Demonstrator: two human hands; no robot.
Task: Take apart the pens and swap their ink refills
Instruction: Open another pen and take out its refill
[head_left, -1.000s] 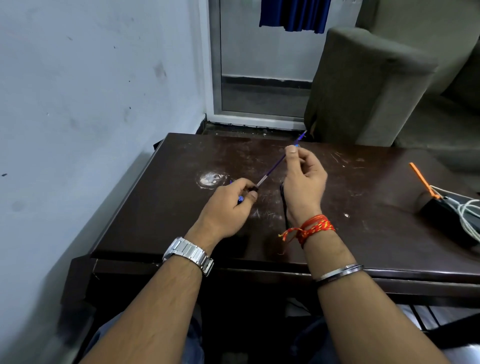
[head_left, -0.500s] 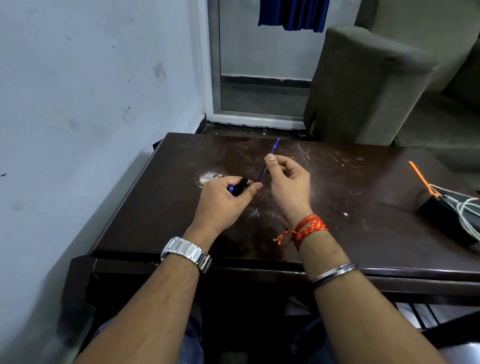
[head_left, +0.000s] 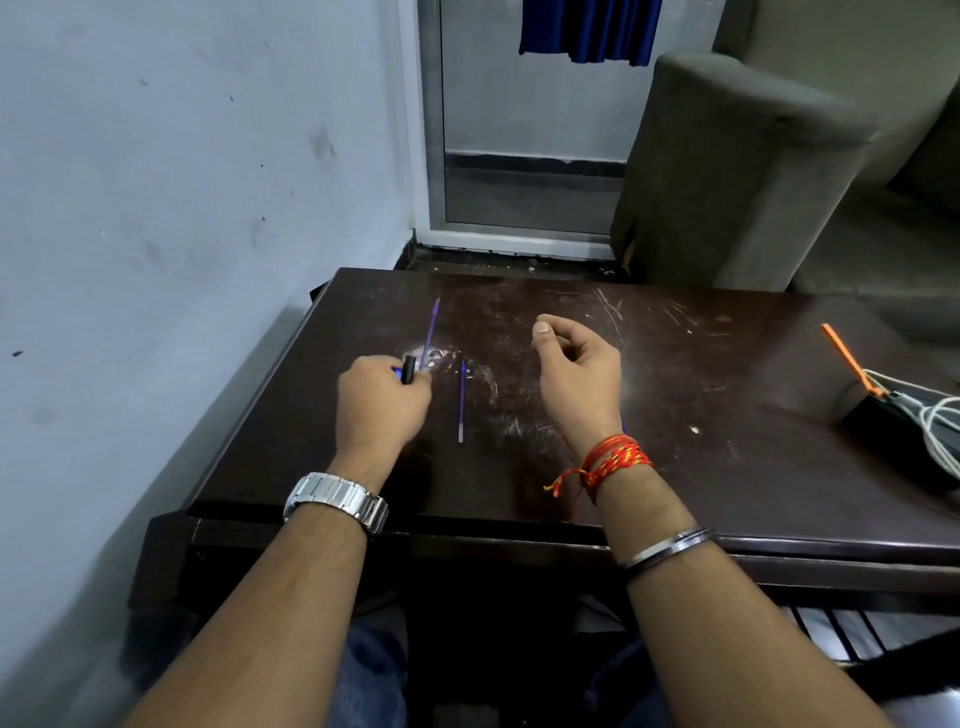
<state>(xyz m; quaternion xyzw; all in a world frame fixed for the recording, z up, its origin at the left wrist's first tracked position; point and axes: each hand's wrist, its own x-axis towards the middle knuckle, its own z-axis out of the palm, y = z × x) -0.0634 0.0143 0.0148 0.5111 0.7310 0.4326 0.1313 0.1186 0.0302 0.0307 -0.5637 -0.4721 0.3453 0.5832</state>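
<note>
A person is sitting at a dark, scratched wooden surface (head_left: 675, 415), seen from a head-worn camera looking down along both forearms.

The left hand (head_left: 382, 402), left of the frame's centre, is closing its fingers around a short dark pen part (head_left: 409, 370) with a bit of blue showing beside it; what exactly the part is cannot be told. A thin blue refill (head_left: 431, 332) is rising from just beside that hand toward the upper centre of the frame, tilted slightly right; whether the fingers are holding it or it is lying on the surface is unclear.

A second blue refill (head_left: 461, 402) is lying flat and loose on the surface in the middle of the frame. Its long axis is running almost straight up and down the picture, with the pale end nearest the viewer and the blue end pointing away. It is sitting between the two hands, just right of the left hand and somewhat farther from the right.

The right hand (head_left: 576, 376), right of centre, is hovering above the surface with its fingers loosely curled and partly parted, holding nothing. It appears the freer hand to pick up the loose refill, reaching left and slightly down in the frame.

At the far right edge, an orange tool (head_left: 844, 353) is resting on a dark box with white cables (head_left: 935, 415), well apart from the work.
</note>
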